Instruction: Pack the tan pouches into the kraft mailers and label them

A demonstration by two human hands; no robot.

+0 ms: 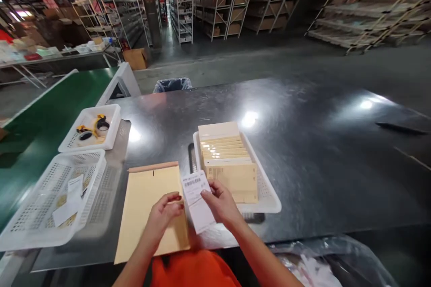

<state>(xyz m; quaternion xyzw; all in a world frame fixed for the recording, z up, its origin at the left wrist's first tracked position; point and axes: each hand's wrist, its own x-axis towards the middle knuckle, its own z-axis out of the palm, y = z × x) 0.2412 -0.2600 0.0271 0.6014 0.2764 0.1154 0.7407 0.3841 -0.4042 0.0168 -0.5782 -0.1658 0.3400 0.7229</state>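
My right hand (220, 202) grips a white shipping label (198, 206) with printed text and a barcode, thumb on top. To its left my left hand (164, 215) hovers over a yellow padded envelope (144, 206), fingers loosely curled, with a gap between thumb and forefinger. The envelope lies flat on the table, its brownish flap edge at the far end. Just beyond the label, a white plastic basket (266, 188) bears a row of upright yellow envelopes (232, 179). The label overlaps the basket's left side from my view.
On the left, a white basket (97, 188) contains paper slips, and another basket (116, 128) has tape dispensers (101, 125). A green conveyor (67, 94) runs beyond them. A lined bin (171, 84) stands behind the dark table (316, 157); a plastic bag (353, 251) sits at the near right.
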